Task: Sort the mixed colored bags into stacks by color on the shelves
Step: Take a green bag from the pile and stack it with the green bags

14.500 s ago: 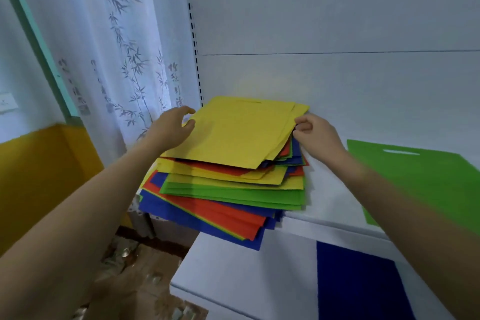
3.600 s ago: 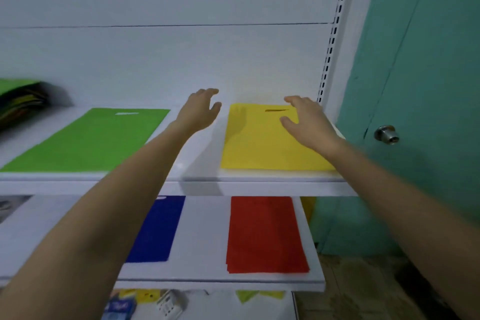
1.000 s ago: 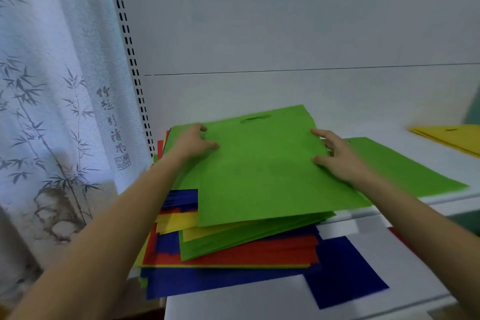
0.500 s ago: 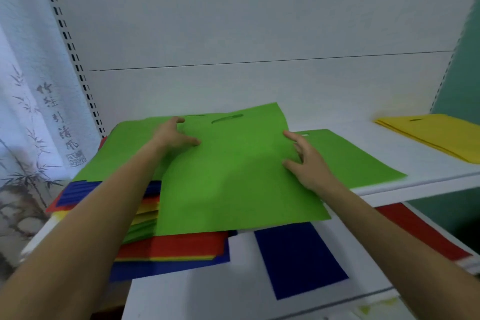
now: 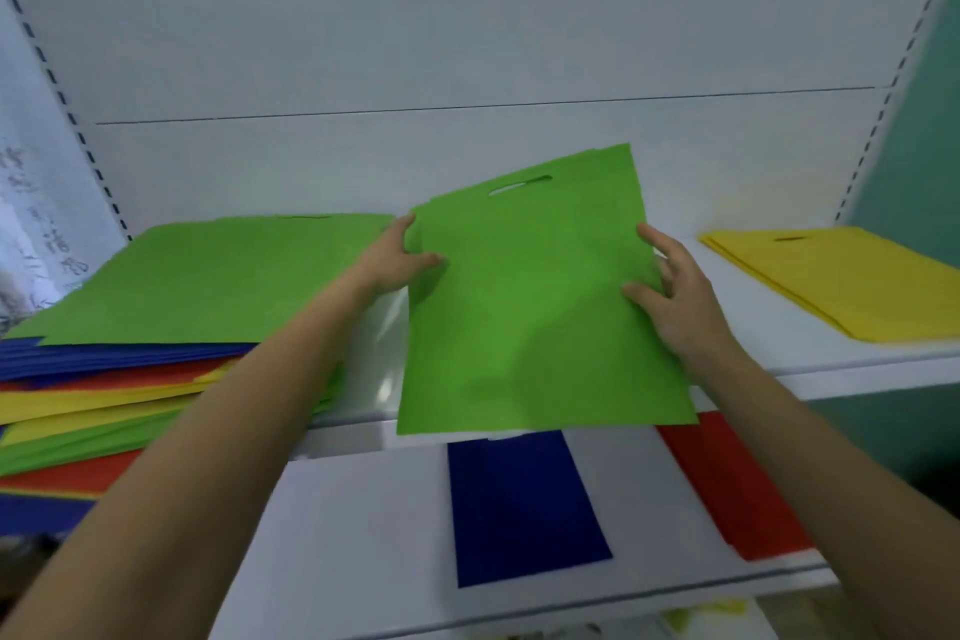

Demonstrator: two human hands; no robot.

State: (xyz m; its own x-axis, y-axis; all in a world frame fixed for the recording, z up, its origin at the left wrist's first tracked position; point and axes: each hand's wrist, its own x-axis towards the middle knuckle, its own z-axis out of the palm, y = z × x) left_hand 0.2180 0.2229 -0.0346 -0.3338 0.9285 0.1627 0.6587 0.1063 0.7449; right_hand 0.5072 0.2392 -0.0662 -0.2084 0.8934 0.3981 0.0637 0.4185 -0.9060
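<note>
Fingers pinching green bag edges

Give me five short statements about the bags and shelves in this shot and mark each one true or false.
1. Both hands hold the green bag. True: the left hand grips its left edge, the right hand its right edge.
2. The yellow bags lie on the lower shelf. False: they lie on the upper shelf, at the right.
3. The blue bag lies on the lower shelf. True.
4. The mixed pile has a red bag on top. False: its top bag is green.
5. The red bags lie left of the blue bag. False: they lie to its right.
</note>
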